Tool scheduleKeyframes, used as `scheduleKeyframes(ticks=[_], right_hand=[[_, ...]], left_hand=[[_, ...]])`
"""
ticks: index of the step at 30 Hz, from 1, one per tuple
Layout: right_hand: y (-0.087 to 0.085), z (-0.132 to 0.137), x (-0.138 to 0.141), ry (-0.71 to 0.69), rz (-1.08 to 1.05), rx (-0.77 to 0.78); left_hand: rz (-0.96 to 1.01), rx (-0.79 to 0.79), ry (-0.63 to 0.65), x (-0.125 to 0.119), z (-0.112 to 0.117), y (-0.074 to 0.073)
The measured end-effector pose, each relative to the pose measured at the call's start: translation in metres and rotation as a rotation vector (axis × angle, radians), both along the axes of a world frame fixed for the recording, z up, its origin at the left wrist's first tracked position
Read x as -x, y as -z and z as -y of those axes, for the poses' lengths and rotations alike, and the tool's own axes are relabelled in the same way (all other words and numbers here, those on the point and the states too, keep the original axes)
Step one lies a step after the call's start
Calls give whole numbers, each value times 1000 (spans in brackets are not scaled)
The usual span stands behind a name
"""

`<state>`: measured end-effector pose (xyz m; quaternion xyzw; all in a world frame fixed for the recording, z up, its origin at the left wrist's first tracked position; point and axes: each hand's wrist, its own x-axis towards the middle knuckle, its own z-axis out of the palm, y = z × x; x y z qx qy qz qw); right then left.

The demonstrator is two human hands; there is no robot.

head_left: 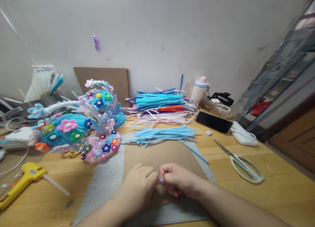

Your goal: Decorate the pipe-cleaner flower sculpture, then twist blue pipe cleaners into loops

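My left hand (140,184) and my right hand (178,180) meet over a brown cardboard sheet (159,153) near the table's front edge. Both are closed in a pinch on a small light blue pipe cleaner piece (160,180) between their fingertips. A loose pile of light blue pipe cleaners (162,134) lies just beyond the hands. One long strand (194,151) runs from it toward the right.
A pipe-cleaner flower ornament (73,128) sits at left, a yellow glue gun (22,181) at front left. Stacked coloured pipe cleaners (159,107), a bottle (199,90) and a phone (214,122) lie behind. Scissors (242,164) rest at right. A grey mat (105,181) underlies the cardboard.
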<state>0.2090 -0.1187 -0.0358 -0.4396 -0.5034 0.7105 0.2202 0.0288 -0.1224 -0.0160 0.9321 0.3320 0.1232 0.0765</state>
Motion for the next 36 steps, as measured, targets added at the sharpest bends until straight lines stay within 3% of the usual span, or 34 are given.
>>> scheduleKeyframes(ticks=[3,7,9,11,14,18,20,22,26,30,33,36], right_hand=[[0,7,1,10,249,-468],[-4,21,-1,-166,606,-1190],[-7,23,-3,-261,719,-1389],[-10,19,-7,-321,753,-1413],[-19,5,-17,-310,759,-1398],[-31,-5,-30,-130,722,-1500],[-33,1,-26,-140,685,-1530],[-29,13,-14,-245,628,-1602],[-4,31,21,-457,442,-1720],[23,30,41,-557,381,-1680],[30,29,43,-559,338,-1741],[17,27,34,-414,219,-1822]], left_hand=[[98,226,-66,-1,0,-1],[268,798,-207,-4,-7,1],[313,1055,-231,-2,-11,3],[324,1166,-220,3,-14,1],[251,1140,-177,19,-19,-11],[14,1188,47,42,-23,-30],[32,1275,149,42,-21,-33],[240,1419,109,33,-17,-27],[722,1622,-150,-2,-4,-1],[1001,1805,-156,-24,2,18],[1165,1766,-150,-25,-4,22],[1299,1669,-258,-16,-13,18]])
